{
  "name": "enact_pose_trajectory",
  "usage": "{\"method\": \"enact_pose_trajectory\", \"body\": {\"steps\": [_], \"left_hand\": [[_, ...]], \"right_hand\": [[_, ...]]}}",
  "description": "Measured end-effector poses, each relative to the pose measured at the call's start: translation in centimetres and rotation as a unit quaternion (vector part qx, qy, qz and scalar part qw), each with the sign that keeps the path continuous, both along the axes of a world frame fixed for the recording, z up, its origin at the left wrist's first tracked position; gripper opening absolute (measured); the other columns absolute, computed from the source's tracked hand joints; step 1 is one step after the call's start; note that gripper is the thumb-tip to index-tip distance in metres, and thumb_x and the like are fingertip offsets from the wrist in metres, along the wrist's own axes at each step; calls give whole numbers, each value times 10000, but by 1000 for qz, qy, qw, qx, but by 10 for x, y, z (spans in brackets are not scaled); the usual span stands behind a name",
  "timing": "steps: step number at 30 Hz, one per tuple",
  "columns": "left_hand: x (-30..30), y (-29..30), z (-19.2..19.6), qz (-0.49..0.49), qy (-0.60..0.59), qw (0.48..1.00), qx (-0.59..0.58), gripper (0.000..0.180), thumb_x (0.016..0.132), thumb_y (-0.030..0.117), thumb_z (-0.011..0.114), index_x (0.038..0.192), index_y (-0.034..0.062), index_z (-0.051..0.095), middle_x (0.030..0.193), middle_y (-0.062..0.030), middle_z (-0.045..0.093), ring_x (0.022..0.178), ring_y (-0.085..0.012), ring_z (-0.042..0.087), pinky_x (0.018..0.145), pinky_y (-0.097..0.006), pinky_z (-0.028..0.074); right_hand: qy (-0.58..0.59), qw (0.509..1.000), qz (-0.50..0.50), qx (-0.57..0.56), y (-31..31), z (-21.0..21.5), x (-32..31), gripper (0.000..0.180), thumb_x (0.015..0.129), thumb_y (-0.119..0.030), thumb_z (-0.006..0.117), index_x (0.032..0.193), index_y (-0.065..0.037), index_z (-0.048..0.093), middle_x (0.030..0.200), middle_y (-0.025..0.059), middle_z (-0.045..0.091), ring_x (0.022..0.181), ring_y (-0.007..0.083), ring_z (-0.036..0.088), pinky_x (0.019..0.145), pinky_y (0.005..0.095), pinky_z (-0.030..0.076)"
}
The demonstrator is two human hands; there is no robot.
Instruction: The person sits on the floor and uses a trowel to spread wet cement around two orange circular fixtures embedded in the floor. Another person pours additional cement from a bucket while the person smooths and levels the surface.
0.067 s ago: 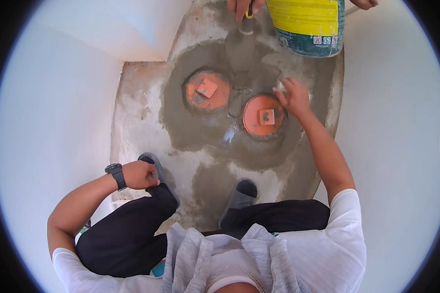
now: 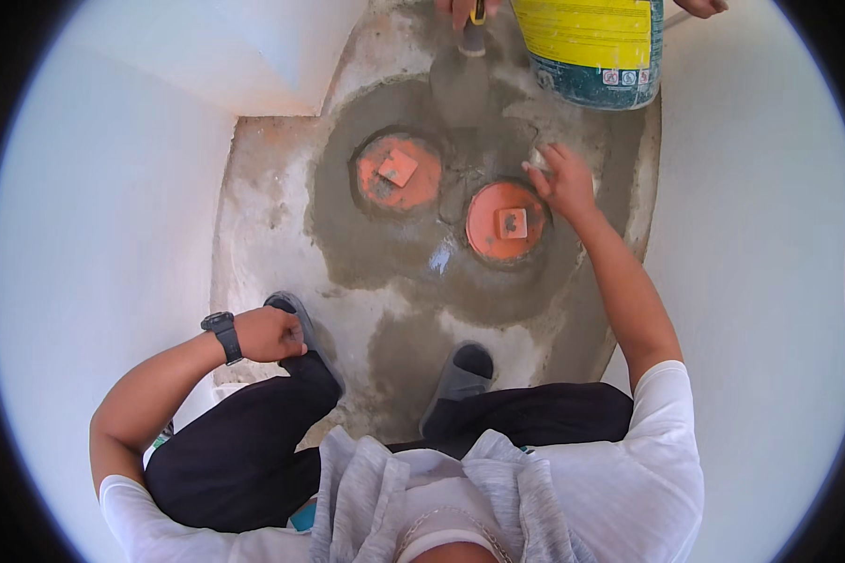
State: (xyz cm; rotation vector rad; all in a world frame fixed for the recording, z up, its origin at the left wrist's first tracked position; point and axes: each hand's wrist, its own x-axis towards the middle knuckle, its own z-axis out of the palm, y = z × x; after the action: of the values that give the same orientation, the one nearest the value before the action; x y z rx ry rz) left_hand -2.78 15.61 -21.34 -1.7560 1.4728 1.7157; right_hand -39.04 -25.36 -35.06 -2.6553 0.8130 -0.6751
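Observation:
My right hand point(image 2: 565, 181) reaches over wet grey mortar point(image 2: 385, 253), just beyond an orange round cap point(image 2: 483, 218) with a square raised knob. Its fingers are pinched round a small whitish piece point(image 2: 539, 161) whose kind I cannot make out. To the left, a second orange round cap point(image 2: 413, 183) sits in the mortar, smeared with grey. My left hand point(image 2: 267, 335), a black watch on its wrist, is curled closed by my left knee, and nothing shows in it. At the far edge a co-worker's hand point(image 2: 455, 11) grips a trowel point(image 2: 469, 42), its blade flat on the mortar.
A yellow and dark green bucket point(image 2: 599, 89) stands at the far right, with another co-worker hand point(image 2: 700, 7) beside it. White walls point(image 2: 113, 216) close in on both sides. My slippered feet point(image 2: 465, 371) are on the stained concrete floor point(image 2: 272, 225) near the mortar's edge.
The co-worker's trowel has shifted slightly away from me. My right hand's fingers have moved a little; my left hand stays where it was.

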Motion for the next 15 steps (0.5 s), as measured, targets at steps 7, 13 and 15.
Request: {"method": "enact_pose_trajectory", "body": {"steps": [7,13,15], "left_hand": [[-4,2,0,1,32,999,-31,341,917,384,694,967,49,731,881,-148,742,837,-298,727,762,-400,565],[3,6,2,23,22,999,-31,322,908,360,706,952,43,735,874,-143,743,828,-292,729,756,-394,566],[3,8,4,38,16,999,-23,313,906,346,708,941,36,736,869,-139,748,818,-291,731,750,-390,567]], "right_hand": [[161,986,33,-4,16,7,-17,375,799,-289,797,1108,-90,727,1033,104,697,886,329,665,761,453,507],[156,984,32,-79,5,38,10,349,788,-262,789,1106,-128,738,1059,51,704,926,268,655,803,422,469],[180,975,57,-120,2,51,33,354,774,-244,789,1107,-139,738,1067,21,707,946,239,650,821,408,457]]}}
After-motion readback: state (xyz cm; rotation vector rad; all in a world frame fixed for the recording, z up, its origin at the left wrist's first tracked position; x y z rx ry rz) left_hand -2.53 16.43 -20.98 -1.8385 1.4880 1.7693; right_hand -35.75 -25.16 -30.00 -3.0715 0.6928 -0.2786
